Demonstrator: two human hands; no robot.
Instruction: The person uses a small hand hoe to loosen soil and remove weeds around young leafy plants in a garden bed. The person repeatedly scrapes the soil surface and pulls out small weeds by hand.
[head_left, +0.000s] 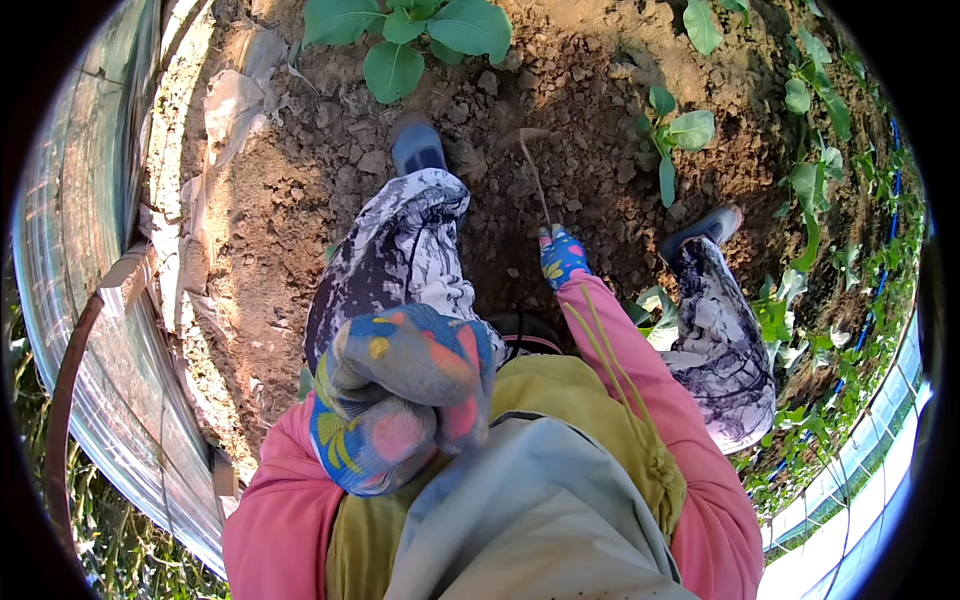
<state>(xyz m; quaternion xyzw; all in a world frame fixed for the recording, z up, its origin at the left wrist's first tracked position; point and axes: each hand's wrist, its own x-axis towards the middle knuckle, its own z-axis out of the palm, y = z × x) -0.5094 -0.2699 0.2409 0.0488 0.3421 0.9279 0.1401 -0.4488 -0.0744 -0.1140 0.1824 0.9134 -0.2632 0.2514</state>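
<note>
My right hand (564, 257), in a blue patterned work glove, grips the thin handle of a small hand hoe (535, 176). The blurred blade of the hoe reaches the cloddy brown soil (480, 247) between my feet. Close to my chest, my left hand (401, 397) is curled into a fist in a matching glove soiled with dirt. No object shows in it. A young leafy brassica plant (664, 139) grows to the right of the hoe. A larger leafy plant (409, 34) stands ahead, beyond my left shoe (418, 146).
Clear plastic sheeting (82, 172) with a curved frame bar (64, 420) runs along the left. More leafy plants (810, 180) and a blue hose or cord (870, 330) line the right. My right shoe (705, 229) rests beside the smaller plant.
</note>
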